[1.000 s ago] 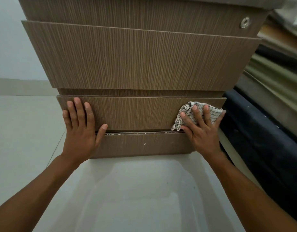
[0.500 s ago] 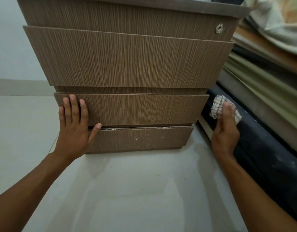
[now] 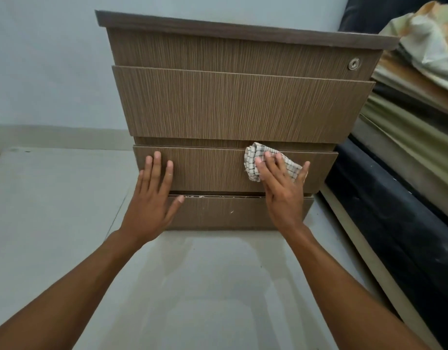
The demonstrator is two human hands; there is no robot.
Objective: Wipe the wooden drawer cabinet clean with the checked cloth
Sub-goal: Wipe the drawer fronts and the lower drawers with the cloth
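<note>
Cabinet (image 3: pixel 233 107) drawer front: right hand (image 3: pixel 283 190) flat on cloth (image 3: pixel 253 162), left hand (image 3: pixel 152 200) open.

We are pressing the cloth (image 3: pixel 268 164) flat against the cabinet (image 3: pixel 233 107) with our right hand (image 3: pixel 281 190), on the right part of the middle drawer (image 3: pixel 212 170). Our left hand (image 3: pixel 152 198) is lying flat, fingers (image 3: pixel 156 168) spread, on that drawer's left end.
</note>
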